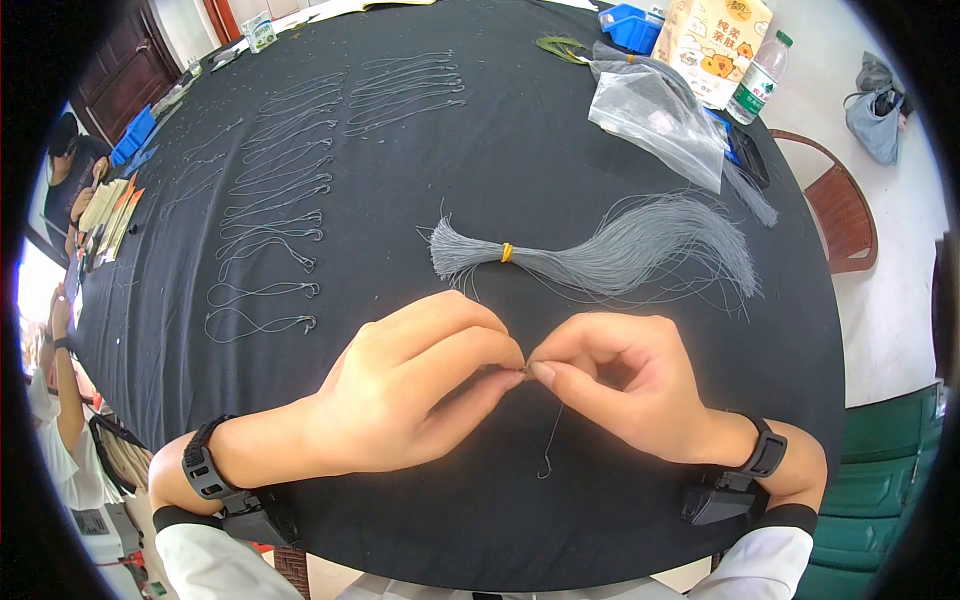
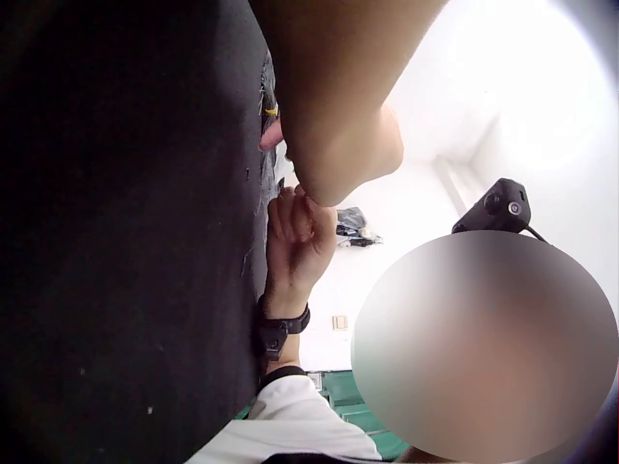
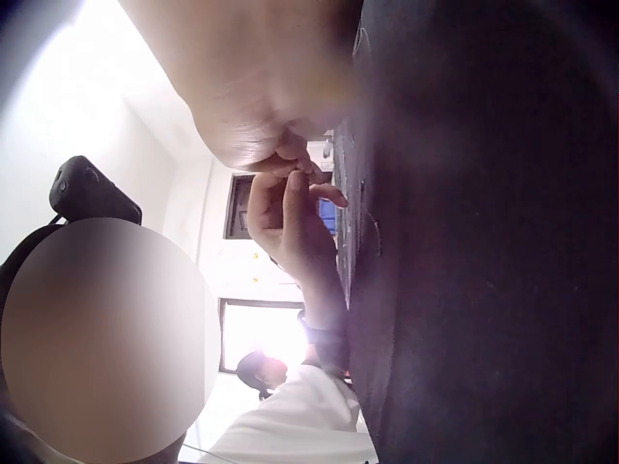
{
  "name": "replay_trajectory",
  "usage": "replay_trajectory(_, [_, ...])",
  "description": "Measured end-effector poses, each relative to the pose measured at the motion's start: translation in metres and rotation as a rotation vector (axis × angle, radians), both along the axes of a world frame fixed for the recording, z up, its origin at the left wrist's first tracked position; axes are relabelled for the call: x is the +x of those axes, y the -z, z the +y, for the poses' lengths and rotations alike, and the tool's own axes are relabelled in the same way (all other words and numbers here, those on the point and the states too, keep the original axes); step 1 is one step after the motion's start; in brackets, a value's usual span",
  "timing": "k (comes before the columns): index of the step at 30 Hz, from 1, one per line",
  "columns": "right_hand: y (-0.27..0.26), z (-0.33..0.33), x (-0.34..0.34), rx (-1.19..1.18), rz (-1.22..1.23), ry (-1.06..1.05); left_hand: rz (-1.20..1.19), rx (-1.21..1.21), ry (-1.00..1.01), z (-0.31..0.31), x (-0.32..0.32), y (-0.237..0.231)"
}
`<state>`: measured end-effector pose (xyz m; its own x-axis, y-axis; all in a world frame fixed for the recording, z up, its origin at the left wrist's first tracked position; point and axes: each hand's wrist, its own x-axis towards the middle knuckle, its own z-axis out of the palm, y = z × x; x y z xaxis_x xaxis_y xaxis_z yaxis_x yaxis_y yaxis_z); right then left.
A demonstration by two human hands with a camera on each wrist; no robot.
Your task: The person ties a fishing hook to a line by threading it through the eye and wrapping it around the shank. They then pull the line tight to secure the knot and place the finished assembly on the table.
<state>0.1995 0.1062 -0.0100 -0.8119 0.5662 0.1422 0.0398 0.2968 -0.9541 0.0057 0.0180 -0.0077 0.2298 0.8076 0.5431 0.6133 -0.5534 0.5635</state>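
In the head view my left hand and right hand meet fingertip to fingertip above the black-clothed table. Both pinch a thin grey cord between thumb and forefinger; most of the gripped part is hidden by the fingers. Its free end hangs below the right hand and finishes in a small hook shape. Just beyond the hands lies a thick bundle of grey cords, tied with a yellow band. The left wrist view shows the right hand with curled fingers; the right wrist view shows the left hand pinching.
Looped cords lie in rows on the left and far side. At the far right are a clear plastic bag, a printed carton, a water bottle and a blue bin. Another person sits at the left edge.
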Motion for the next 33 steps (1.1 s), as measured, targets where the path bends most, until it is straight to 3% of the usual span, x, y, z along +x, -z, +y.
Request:
replay_trajectory(7, [-0.0021,0.0018,-0.002,0.416,0.04,0.02,-0.049,-0.067,-0.011,-0.0006,0.0004,-0.0006])
replay_trajectory(19, [-0.0028,0.0005,-0.0042,0.667,0.112,0.07,-0.016,-0.026,-0.042,-0.0003,-0.001,0.0003])
replay_trajectory(28, [-0.0024,0.0002,-0.0044,0.697,0.114,0.049,-0.016,-0.016,-0.029,-0.0006,-0.0002,0.0004])
replay_trajectory(31, [-0.0015,0.0006,-0.0035,0.555,0.073,0.037,-0.024,0.001,-0.02,-0.0005,0.0,0.0004])
replay_trajectory(33, [-0.0013,-0.0006,-0.0025,0.316,0.011,0.023,-0.017,0.007,-0.015,-0.0003,-0.0005,0.0003])
